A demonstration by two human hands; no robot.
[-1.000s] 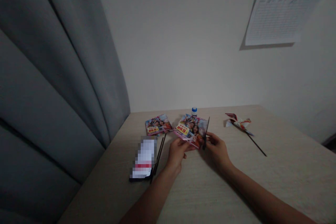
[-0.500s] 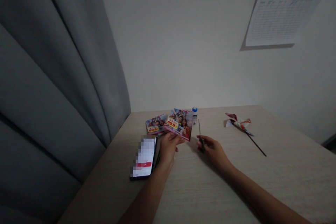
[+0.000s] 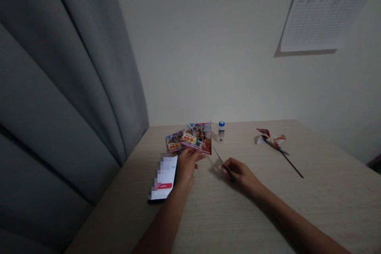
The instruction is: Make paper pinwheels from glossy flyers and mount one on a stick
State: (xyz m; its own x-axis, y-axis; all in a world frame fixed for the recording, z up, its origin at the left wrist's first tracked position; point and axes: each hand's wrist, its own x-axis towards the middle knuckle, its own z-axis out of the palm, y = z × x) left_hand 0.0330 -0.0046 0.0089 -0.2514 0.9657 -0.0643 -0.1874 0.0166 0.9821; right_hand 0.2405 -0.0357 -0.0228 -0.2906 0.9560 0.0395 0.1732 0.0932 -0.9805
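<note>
My left hand (image 3: pixel 187 164) is closed on the lower edge of a colourful printed flyer (image 3: pixel 204 137), held tilted up with its picture side facing me. Behind it, a second flyer (image 3: pixel 173 143) with the same print lies on the table. In my right hand (image 3: pixel 239 172) is a pair of black-handled scissors (image 3: pixel 218 155), the thin blades looking closed and pointing up and left toward the flyer's lower right corner, apart from it. My fingers hide most of the handles.
A phone (image 3: pixel 163 185) with a lit screen lies left of my left hand. A white glue bottle (image 3: pixel 221 133) with a blue cap stands behind the scissors. At right rests a paper pinwheel (image 3: pixel 275 139) on a dark stick. A grey curtain (image 3: pixel 89 67) hangs at left.
The flyer in my left hand has shifted left and turned slightly, uncovering the glue bottle. The scissors have swung from nearly upright to leaning left.
</note>
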